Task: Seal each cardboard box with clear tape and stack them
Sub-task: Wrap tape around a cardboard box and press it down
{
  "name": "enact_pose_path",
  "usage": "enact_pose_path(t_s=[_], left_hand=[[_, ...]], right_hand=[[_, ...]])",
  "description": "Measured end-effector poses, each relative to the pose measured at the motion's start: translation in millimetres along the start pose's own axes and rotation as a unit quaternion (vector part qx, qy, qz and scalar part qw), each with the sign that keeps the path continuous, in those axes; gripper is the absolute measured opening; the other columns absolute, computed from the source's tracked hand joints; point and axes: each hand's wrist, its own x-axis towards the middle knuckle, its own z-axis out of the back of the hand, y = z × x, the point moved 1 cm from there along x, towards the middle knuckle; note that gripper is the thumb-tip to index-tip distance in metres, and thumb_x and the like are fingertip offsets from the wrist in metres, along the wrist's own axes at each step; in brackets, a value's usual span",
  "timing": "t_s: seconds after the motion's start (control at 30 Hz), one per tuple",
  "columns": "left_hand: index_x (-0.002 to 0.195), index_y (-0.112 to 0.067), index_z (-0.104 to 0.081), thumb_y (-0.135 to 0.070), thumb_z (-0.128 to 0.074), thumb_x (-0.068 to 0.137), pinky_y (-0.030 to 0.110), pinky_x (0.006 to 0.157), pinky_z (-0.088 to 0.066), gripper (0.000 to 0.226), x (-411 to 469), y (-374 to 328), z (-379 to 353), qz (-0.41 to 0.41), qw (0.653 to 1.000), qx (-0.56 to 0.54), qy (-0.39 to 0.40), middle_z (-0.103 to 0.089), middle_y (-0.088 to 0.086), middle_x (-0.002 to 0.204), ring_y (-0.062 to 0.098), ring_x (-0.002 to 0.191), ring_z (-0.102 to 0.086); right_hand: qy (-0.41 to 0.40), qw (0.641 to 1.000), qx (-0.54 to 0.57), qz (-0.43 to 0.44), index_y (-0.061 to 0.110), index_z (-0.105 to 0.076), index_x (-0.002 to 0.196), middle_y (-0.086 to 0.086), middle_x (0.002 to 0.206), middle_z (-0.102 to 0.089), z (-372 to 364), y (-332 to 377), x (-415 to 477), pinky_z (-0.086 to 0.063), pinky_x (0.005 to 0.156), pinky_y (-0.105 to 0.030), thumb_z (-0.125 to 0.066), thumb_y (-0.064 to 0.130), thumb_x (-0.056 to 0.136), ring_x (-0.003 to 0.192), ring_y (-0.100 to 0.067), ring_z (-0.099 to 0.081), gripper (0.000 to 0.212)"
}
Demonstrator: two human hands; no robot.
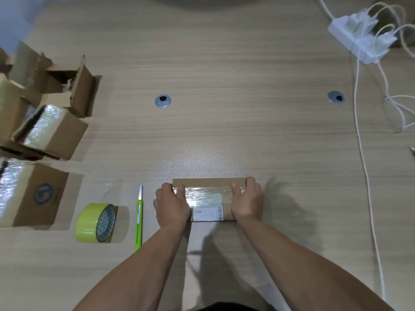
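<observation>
A small flat cardboard box lies near the table's front edge, with clear shiny tape across its top and a white barcode label on its near part. My left hand grips its left end, thumb on the tape. My right hand grips its right end, thumb likewise on top. A roll of tape with a yellow-green rim stands on edge to the left. Between roll and box lies a green utility knife with its blade out.
Several cardboard boxes sit at the left edge: a taped box in front, another taped one behind it, open boxes further back. A white power strip with chargers and cables trails down the right side. Two cable grommets sit mid-table.
</observation>
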Motion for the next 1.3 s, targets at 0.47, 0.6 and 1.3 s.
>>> enact_pose_path(t_s=[0.47, 0.6, 1.3], left_hand=[[0.159, -0.016, -0.018, -0.048, -0.064, 0.092, 0.040, 0.114, -0.024, 0.087, -28, 22, -1, -0.053, 0.996, -0.011, 0.072, -0.031, 0.010, 0.149, 0.030, 0.135, -0.027], [0.157, -0.020, -0.024, -0.044, -0.070, 0.089, 0.036, 0.109, -0.026, 0.085, -24, 22, -4, -0.047, 0.997, -0.016, 0.065, -0.034, 0.012, 0.147, 0.031, 0.132, -0.029], [0.151, -0.020, -0.045, -0.023, -0.045, 0.104, 0.038, 0.117, -0.033, 0.046, -18, 20, 20, 0.024, 0.983, -0.177, 0.039, -0.050, -0.002, 0.150, 0.021, 0.139, -0.045]], right_hand=[[0.057, 0.998, -0.039, 0.013, 0.012, -0.023, 0.157, -0.012, 0.136, -0.040, -8, -9, -25, -0.034, 0.109, -0.038, -0.067, 0.060, 0.086, 0.126, -0.032, -0.039, 0.096], [0.066, 0.995, -0.066, 0.016, 0.014, -0.007, 0.159, -0.008, 0.143, -0.032, -12, -11, -28, -0.027, 0.114, -0.035, -0.071, 0.065, 0.079, 0.130, -0.028, -0.030, 0.115], [0.100, 0.933, 0.346, 0.031, 0.035, -0.054, 0.142, 0.011, 0.126, -0.052, 53, 23, -2, -0.051, 0.085, -0.013, -0.057, 0.019, 0.102, 0.100, 0.004, -0.061, 0.044]])
